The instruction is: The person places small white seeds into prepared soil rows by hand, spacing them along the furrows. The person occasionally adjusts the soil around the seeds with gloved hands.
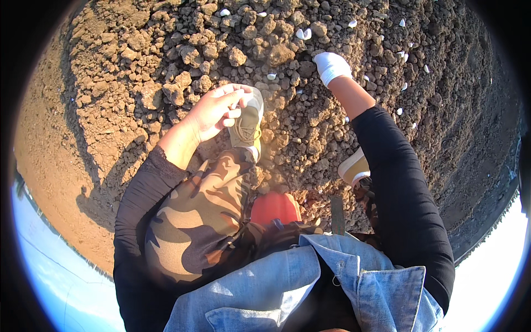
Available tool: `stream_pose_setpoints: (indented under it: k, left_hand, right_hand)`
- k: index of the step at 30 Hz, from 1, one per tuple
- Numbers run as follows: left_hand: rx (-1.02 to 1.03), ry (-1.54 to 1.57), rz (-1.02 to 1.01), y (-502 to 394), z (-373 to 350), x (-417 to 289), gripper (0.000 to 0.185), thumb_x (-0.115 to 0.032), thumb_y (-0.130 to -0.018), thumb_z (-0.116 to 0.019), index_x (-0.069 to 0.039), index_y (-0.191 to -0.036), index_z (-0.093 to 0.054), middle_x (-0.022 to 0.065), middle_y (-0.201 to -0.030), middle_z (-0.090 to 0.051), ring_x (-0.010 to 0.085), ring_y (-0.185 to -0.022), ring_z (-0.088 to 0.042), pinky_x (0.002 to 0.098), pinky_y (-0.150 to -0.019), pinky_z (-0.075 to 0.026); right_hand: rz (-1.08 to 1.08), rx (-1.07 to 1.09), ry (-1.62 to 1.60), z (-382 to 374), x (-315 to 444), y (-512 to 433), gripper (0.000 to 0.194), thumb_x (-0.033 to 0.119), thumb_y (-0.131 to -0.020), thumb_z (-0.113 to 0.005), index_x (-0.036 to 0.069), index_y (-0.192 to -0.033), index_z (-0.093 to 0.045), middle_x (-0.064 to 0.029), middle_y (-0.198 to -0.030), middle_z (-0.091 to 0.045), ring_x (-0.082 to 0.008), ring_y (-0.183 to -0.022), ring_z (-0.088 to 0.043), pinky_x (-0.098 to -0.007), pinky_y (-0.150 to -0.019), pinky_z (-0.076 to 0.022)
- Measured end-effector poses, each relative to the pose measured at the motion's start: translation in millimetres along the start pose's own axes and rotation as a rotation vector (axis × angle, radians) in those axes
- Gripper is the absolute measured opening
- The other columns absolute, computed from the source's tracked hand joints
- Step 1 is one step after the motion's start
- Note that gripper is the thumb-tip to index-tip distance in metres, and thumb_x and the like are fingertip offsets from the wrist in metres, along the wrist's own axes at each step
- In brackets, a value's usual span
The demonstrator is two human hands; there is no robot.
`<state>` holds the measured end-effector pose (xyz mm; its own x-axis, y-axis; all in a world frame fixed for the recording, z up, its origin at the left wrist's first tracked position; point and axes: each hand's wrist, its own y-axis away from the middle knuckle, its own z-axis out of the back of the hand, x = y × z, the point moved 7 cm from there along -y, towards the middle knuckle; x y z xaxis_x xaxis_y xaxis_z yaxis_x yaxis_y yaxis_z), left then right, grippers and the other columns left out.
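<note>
My left hand point(220, 110) is bare and hovers over my left shoe point(249, 120), its fingers curled; a small pale bit shows near the fingertips, too unclear to name. My right hand point(332, 66), in a white glove, reaches down to the cloddy soil on the right, and its fingertips are hidden, so what they touch or hold cannot be seen. White pieces that look like garlic cloves point(304, 34) lie scattered on the soil ahead of and beside the right hand. One more clove point(271, 76) lies between my two hands.
Loose brown soil clods point(178, 87) cover the ground ahead. My right shoe point(354, 166) rests on the soil under my right arm. A red object point(276, 207) is between my legs, with a dark strap point(337, 215) to its right. Smoother soil slopes away at the far left.
</note>
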<state>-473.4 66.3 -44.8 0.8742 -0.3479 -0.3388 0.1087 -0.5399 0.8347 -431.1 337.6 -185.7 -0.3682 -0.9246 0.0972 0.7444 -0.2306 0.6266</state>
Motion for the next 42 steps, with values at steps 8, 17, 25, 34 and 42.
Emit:
stream_pose_setpoints:
  k: [8, 17, 25, 34, 42]
  left_hand:
    - [0.021, 0.026, -0.034, -4, -9, -16, 0.024, -0.018, -0.1, -0.049, -0.004, -0.119, -0.052, -0.0018, -0.086, -0.049, 0.0027, -0.061, -0.04, 0.0149, -0.046, -0.033]
    - [-0.022, 0.081, -0.049, -2, 4, -13, 0.023, -0.018, -0.101, -0.045, -0.005, -0.12, -0.051, -0.0027, -0.085, -0.05, 0.0006, -0.06, -0.041, 0.0132, -0.045, -0.034]
    - [-0.057, 0.085, -0.032, -1, 7, -17, 0.024, -0.019, -0.101, -0.046, -0.004, -0.12, -0.051, -0.0019, -0.087, -0.049, 0.0011, -0.06, -0.04, 0.0134, -0.045, -0.033]
    - [-0.07, 0.067, -0.067, -6, 11, -24, 0.023, -0.018, -0.1, -0.048, -0.005, -0.117, -0.054, -0.0012, -0.085, -0.049, 0.0029, -0.062, -0.041, 0.0149, -0.047, -0.031]
    - [-0.03, 0.058, -0.14, -5, 5, -40, 0.023, -0.019, -0.1, -0.048, -0.005, -0.119, -0.052, -0.0022, -0.085, -0.051, 0.0012, -0.059, -0.041, 0.0139, -0.044, -0.032]
  right_hand:
    - [0.037, 0.1, 0.092, 9, 19, -6, 0.02, 0.007, -0.084, -0.056, 0.006, -0.097, -0.072, -0.0146, -0.101, -0.07, -0.0326, -0.095, -0.067, -0.0388, -0.079, -0.0549]
    - [0.021, -0.212, -0.194, 72, 19, -8, 0.028, 0.021, -0.094, -0.051, 0.019, -0.12, -0.059, -0.0118, -0.099, -0.068, -0.0305, -0.095, -0.065, -0.0417, -0.08, -0.0526]
    - [0.016, -0.103, -0.008, 56, 8, -36, 0.018, 0.013, -0.09, -0.053, 0.006, -0.098, -0.067, -0.0105, -0.102, -0.069, -0.0288, -0.094, -0.066, -0.037, -0.082, -0.0533]
    - [0.113, 0.047, 0.171, 45, 15, -45, 0.019, 0.01, -0.087, -0.058, 0.002, -0.1, -0.07, -0.0148, -0.094, -0.071, -0.0302, -0.086, -0.069, -0.0379, -0.075, -0.0551]
    - [0.072, -0.012, 0.077, 76, 12, -31, 0.027, 0.014, -0.091, -0.051, 0.009, -0.113, -0.066, -0.0122, -0.109, -0.068, -0.0304, -0.095, -0.067, -0.0388, -0.082, -0.0537]
